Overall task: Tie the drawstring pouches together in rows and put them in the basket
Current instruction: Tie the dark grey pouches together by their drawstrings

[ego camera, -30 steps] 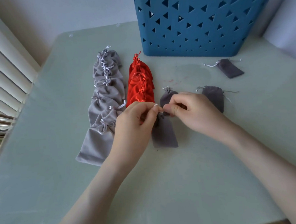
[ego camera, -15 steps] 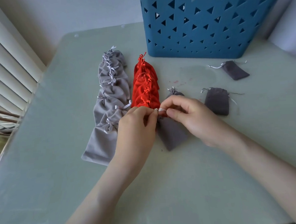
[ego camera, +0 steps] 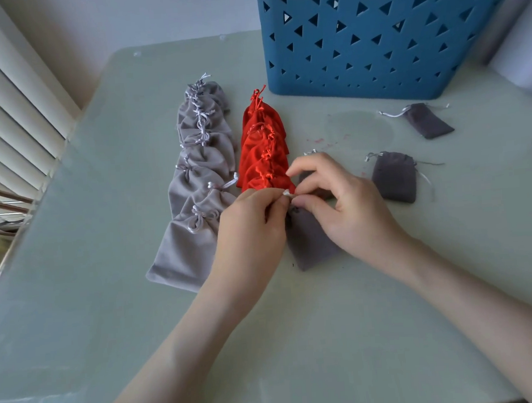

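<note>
Entry: dark grey pouch (ego camera: pixel 311 247), likely soft, light, limp. Your left hand (ego camera: pixel 250 230) and right hand (ego camera: pixel 356 214) both pinch its white drawstring (ego camera: pixel 286 193); grip the cord, not cloth

Left hand (ego camera: pixel 251 230), right hand (ego camera: pixel 346 209): pinch grip on white drawstring (ego camera: pixel 286 193) of dark grey pouch (ego camera: pixel 311 245)

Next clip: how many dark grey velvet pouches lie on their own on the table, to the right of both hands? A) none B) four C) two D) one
C: the nearer dark grey velvet pouch and the farther dark grey velvet pouch lie untouched, while the left hand and right hand pinch a white drawstring between them.
</note>
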### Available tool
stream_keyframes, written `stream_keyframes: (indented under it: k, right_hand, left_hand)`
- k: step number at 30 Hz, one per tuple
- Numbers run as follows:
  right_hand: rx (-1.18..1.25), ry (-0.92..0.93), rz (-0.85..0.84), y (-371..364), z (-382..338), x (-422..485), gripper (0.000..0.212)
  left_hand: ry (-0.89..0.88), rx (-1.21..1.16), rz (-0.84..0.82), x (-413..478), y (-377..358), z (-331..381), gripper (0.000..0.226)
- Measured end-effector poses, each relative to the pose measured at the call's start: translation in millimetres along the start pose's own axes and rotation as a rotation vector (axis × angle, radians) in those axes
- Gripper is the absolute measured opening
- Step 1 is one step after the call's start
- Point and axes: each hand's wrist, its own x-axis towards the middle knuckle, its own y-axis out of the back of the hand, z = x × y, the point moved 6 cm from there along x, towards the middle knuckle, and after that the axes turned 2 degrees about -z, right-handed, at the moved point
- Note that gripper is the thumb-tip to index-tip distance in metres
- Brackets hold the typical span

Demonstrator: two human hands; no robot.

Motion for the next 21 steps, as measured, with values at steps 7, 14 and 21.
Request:
stream_keyframes:
  k: [7,14,21]
  right_hand:
    - [0.093,-0.026,0.047,0.7,2.1,1.0,0.004]
    - [0.096,-0.079,0.073,4.5,4.6,1.9,0.003]
    - [0.047,-0.089,0.055,6.7,3.1,1.6,0.008]
  left_hand:
    - [0.031,-0.148,0.063,-3.4,2.9,0.6,0.026]
    - [-0.022,-0.197,0.007,-5.2,0.0,3.8,0.018]
    - [0.023,-0.264,0.068,-5.7,-0.4,5.4,0.01]
